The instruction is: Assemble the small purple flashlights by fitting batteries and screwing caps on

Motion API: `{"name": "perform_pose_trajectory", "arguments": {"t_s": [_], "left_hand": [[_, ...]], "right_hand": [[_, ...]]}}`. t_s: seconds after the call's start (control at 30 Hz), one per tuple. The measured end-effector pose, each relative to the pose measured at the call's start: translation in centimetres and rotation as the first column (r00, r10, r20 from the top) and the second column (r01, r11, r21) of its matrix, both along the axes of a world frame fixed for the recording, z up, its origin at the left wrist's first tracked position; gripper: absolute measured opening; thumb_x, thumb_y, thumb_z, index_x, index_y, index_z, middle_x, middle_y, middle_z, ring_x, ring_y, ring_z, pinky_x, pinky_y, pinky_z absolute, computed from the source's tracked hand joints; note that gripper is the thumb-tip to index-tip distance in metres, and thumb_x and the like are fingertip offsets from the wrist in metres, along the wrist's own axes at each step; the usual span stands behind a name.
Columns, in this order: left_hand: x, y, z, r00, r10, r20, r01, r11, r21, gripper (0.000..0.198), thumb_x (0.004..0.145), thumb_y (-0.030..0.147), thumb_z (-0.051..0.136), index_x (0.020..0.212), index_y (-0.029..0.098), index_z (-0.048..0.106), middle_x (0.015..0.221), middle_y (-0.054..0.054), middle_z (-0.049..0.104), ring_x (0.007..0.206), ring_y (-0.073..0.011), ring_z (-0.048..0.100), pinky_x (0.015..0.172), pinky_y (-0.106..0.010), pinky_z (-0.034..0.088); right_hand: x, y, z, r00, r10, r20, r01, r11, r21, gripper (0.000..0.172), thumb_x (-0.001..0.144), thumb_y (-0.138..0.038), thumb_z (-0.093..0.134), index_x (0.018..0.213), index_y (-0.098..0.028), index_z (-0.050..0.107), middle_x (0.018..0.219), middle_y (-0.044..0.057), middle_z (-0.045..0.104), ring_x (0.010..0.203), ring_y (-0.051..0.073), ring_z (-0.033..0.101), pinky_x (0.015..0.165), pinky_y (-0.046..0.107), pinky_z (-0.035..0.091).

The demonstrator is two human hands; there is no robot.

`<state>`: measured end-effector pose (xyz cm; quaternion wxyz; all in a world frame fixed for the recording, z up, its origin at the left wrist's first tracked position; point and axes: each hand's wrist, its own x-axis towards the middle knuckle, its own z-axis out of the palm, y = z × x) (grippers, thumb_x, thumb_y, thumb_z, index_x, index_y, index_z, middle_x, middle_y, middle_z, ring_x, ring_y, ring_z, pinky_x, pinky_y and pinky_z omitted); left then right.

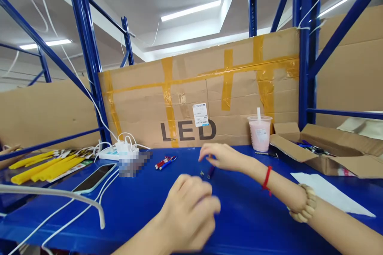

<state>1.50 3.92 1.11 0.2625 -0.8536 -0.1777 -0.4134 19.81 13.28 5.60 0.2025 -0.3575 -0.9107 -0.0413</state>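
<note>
My right hand (221, 156) reaches over the blue tabletop with its fingers bent downward and apart. Just under it lies a short dark-blue tube (211, 172), and beside that a small metal piece (202, 173). Closer to me, my left hand (190, 211) is raised with its fingers curled in. Whatever it may hold is hidden behind the fingers. Farther back to the left, a few slim red pen-like sticks (163, 162) and a blue one (168, 163) lie together.
A pink drink cup (259, 133) with a straw and an open cardboard box (326, 151) stand at right, near white paper (332, 191). At left are a phone (95, 178), a white power strip (119, 150), cables and yellow strips (50, 169). Taped cardboard (191, 95) closes the back.
</note>
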Motion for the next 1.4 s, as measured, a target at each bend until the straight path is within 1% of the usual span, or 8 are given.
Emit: {"name": "perform_pose_trajectory", "arguments": {"t_s": [0.13,0.23,0.33,0.47,0.77,0.97,1.1,1.4], "left_hand": [[1.8,7.8,2.1,0.985,0.093,-0.143,-0.123,0.968,-0.218,0.016,0.084,0.010,0.036,0.083,0.018,0.050,0.087,-0.006,0.058,0.078,-0.0186,0.050,0.069,-0.032,0.042],[2.0,11.8,1.1,0.965,0.179,-0.190,-0.231,0.925,-0.301,0.017,0.080,0.008,0.038,0.085,0.019,0.049,0.088,-0.004,0.057,0.081,-0.0193,0.051,0.073,-0.033,0.041],[1.4,13.4,-0.8,0.963,0.230,-0.139,-0.265,0.904,-0.336,0.020,0.078,0.005,0.036,0.083,0.020,0.047,0.086,-0.002,0.057,0.080,-0.0182,0.052,0.073,-0.032,0.042],[0.5,13.2,-2.1,0.957,0.279,-0.079,-0.288,0.878,-0.383,0.018,0.079,0.005,0.036,0.084,0.020,0.045,0.086,-0.001,0.057,0.081,-0.0175,0.053,0.076,-0.033,0.042],[-0.8,12.8,-0.9,0.956,0.263,-0.133,-0.294,0.881,-0.371,0.017,0.084,0.010,0.034,0.085,0.020,0.048,0.088,-0.004,0.057,0.085,-0.0194,0.053,0.079,-0.035,0.040],[-1.1,12.6,-1.9,0.954,0.188,-0.234,-0.266,0.890,-0.369,0.012,0.080,0.018,0.045,0.090,0.019,0.051,0.092,-0.006,0.059,0.087,-0.0214,0.055,0.084,-0.037,0.042],[-1.1,12.5,-2.2,0.957,0.169,-0.237,-0.249,0.898,-0.362,0.016,0.078,0.025,0.049,0.093,0.018,0.054,0.092,-0.006,0.060,0.088,-0.0221,0.056,0.087,-0.038,0.043],[-0.5,11.4,-0.8,0.966,0.166,-0.197,-0.209,0.952,-0.223,0.015,0.079,0.030,0.049,0.085,0.019,0.057,0.087,-0.006,0.060,0.081,-0.0213,0.056,0.075,-0.034,0.044]], "right_hand": [[0.2,1.4,-2.7,0.992,-0.078,0.095,0.080,0.997,-0.017,0.035,0.063,-0.001,0.052,0.090,-0.016,0.069,0.090,0.008,0.068,0.080,0.023,0.064,0.064,0.028,0.046],[0.3,0.7,-3.9,0.992,-0.030,0.124,0.034,0.999,-0.035,0.041,0.062,-0.004,0.052,0.093,-0.023,0.070,0.095,0.002,0.069,0.080,0.019,0.065,0.068,0.025,0.046],[0.3,0.3,-4.7,0.992,-0.024,0.127,0.025,1.000,-0.006,0.038,0.068,-0.009,0.053,0.099,-0.024,0.068,0.097,0.002,0.068,0.084,0.020,0.064,0.069,0.025,0.045],[0.2,0.5,-4.9,0.991,-0.031,0.129,0.029,0.999,0.015,0.029,0.074,-0.011,0.054,0.096,-0.024,0.069,0.095,0.001,0.068,0.085,0.019,0.064,0.068,0.024,0.044],[-0.1,0.3,-5.5,0.999,-0.043,0.019,0.043,0.999,0.000,0.024,0.081,-0.011,0.053,0.099,-0.023,0.065,0.097,0.003,0.065,0.082,0.016,0.063,0.069,0.023,0.045],[-0.1,0.2,-5.3,0.975,-0.062,-0.215,0.070,0.997,0.029,0.026,0.088,-0.019,0.048,0.112,-0.025,0.057,0.103,0.002,0.060,0.078,0.013,0.059,0.070,0.024,0.045],[-0.3,0.3,-5.4,0.927,-0.061,-0.370,0.074,0.997,0.021,0.021,0.086,-0.021,0.051,0.105,-0.025,0.061,0.097,0.001,0.060,0.066,0.010,0.055,0.063,0.024,0.044],[-0.6,-0.2,-5.0,0.908,-0.040,-0.417,0.077,0.994,0.072,0.015,0.087,-0.025,0.051,0.097,-0.022,0.063,0.093,0.002,0.061,0.063,0.010,0.054,0.059,0.022,0.044]]}}
